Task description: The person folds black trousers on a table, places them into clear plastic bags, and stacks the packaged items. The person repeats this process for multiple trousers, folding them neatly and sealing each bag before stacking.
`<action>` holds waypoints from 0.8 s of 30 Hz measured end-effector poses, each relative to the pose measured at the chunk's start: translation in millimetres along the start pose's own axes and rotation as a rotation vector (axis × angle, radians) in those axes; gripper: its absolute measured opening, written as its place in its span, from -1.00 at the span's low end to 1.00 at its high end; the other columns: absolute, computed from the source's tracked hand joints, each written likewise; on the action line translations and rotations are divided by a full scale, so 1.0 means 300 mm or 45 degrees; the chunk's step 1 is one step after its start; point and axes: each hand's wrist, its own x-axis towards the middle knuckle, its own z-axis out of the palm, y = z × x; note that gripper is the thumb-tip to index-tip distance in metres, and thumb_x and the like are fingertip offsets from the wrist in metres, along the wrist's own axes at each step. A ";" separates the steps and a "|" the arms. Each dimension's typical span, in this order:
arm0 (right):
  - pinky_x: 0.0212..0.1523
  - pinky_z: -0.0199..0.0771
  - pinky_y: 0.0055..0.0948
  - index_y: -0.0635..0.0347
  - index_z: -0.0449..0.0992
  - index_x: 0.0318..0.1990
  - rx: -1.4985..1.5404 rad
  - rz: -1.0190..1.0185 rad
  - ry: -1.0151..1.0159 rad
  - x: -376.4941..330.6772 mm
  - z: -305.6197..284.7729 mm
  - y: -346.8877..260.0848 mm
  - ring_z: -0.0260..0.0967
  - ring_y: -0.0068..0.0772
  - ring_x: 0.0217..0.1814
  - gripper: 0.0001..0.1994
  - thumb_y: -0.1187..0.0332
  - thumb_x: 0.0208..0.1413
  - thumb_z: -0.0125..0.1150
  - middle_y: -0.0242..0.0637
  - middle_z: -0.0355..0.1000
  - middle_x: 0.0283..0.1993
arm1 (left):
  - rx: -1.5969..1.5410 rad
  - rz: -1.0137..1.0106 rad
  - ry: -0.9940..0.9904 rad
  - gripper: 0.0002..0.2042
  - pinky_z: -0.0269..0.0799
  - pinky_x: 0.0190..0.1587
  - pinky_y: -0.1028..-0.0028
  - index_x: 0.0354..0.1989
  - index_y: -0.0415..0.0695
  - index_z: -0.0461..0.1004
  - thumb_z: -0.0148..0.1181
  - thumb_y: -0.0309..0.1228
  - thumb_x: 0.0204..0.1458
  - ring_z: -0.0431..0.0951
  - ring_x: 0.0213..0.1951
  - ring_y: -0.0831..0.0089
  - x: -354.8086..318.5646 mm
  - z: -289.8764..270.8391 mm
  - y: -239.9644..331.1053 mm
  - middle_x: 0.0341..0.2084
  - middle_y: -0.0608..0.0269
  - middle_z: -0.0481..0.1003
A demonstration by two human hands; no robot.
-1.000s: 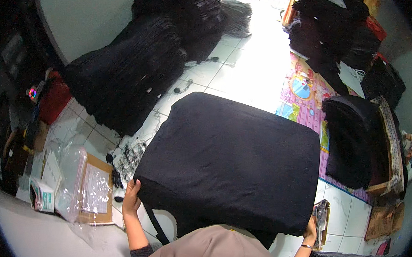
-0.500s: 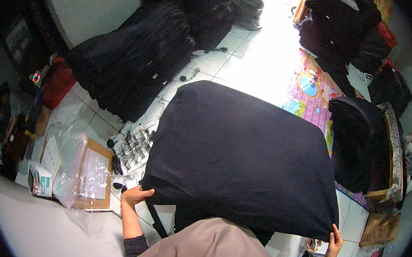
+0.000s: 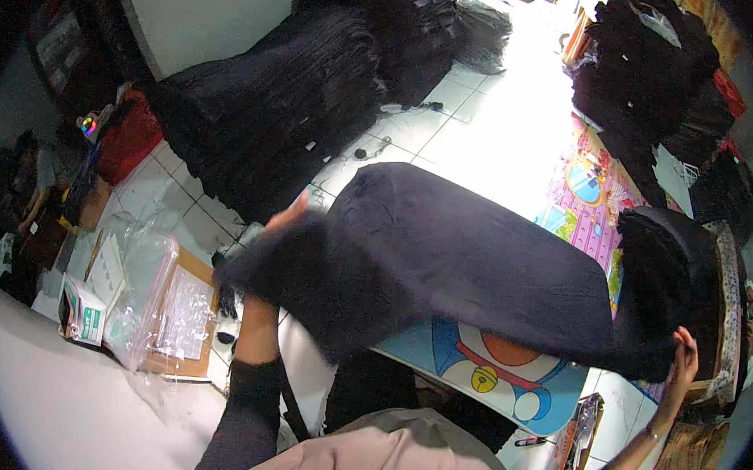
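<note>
Hands (image 3: 685, 359) at black cloth (image 3: 483, 249); long axis crosswise, sloping down rightward.

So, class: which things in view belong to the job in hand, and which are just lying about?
In the job:
black cloth, being handled
left hand, partly hidden by it
right hand, at its right end
cartoon-topped table, beneath it
piled black cloth, probably

Lying about, seemingly:
clear plastic packaging
pink patterned mat
brown cardboard
</note>
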 end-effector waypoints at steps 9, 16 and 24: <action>-0.51 0.27 -0.70 0.02 0.47 -0.39 0.130 0.980 -0.084 -0.011 0.317 0.402 0.20 -0.80 -0.55 -0.48 -0.26 0.19 -0.06 -0.64 0.29 -0.56 | 1.220 0.389 0.658 -0.60 0.20 -0.47 0.51 -0.53 -0.28 0.57 0.26 -0.11 0.06 0.29 -0.57 0.65 0.225 0.210 -0.030 -0.69 0.40 0.43; -0.44 0.28 -0.67 0.17 0.50 -0.40 0.459 0.850 0.322 -0.155 0.433 0.323 0.29 -0.76 -0.44 -0.59 -0.02 0.23 0.12 -0.59 0.41 -0.45 | 1.511 0.199 0.859 -0.56 0.08 -0.59 0.49 -0.68 -0.28 0.44 0.41 -0.15 -0.06 0.17 -0.67 0.66 0.145 0.237 -0.105 -0.80 0.42 0.28; -0.35 0.14 -0.64 0.24 0.35 -0.37 -0.430 0.296 0.122 -0.093 0.200 0.171 0.08 -0.73 -0.37 -0.80 0.35 0.23 0.16 -0.55 0.20 -0.44 | 1.208 0.229 0.667 -0.56 -0.14 -0.58 0.56 -0.75 -0.11 0.20 0.43 -0.39 -0.07 0.04 -0.62 0.77 -0.035 0.220 -0.004 -0.74 0.60 0.12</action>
